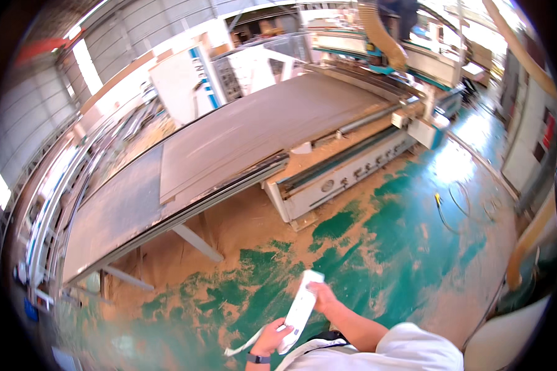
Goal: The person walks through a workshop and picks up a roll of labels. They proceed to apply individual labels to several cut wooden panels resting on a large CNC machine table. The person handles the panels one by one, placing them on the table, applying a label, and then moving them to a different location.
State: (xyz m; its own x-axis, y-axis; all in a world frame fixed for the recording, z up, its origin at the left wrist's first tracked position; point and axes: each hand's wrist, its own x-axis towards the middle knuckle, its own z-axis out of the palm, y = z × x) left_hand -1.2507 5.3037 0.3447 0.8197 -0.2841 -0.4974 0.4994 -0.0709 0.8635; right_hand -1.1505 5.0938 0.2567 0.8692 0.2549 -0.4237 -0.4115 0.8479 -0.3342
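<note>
A: Where the forearms enter from the lower edge, what is being held?

B: A long white strip (301,310) of paper or backing film is held between both hands, over the floor in front of the body. Its upper end is pinched by the right hand (323,297), whose fingers are closed around it. Its lower part is gripped by the left hand (271,337), also closed, a dark watch (258,358) being worn on that wrist. A loose tail of the strip is seen curling away to the left below that hand.

A: And what is seen beyond the hands?

B: A green floor (408,247) is seen, thickly covered with sawdust (229,229) in patches. A thin hose (455,207) is laid in a loop on it to the right. Farther off, a large dark board (241,139) is laid flat on a long machine bed (334,179), white and teal at its side. At the far end, a ribbed extraction duct (380,34) is hung above the machine. White panels (179,83) are stood behind the bed, near the wall.
</note>
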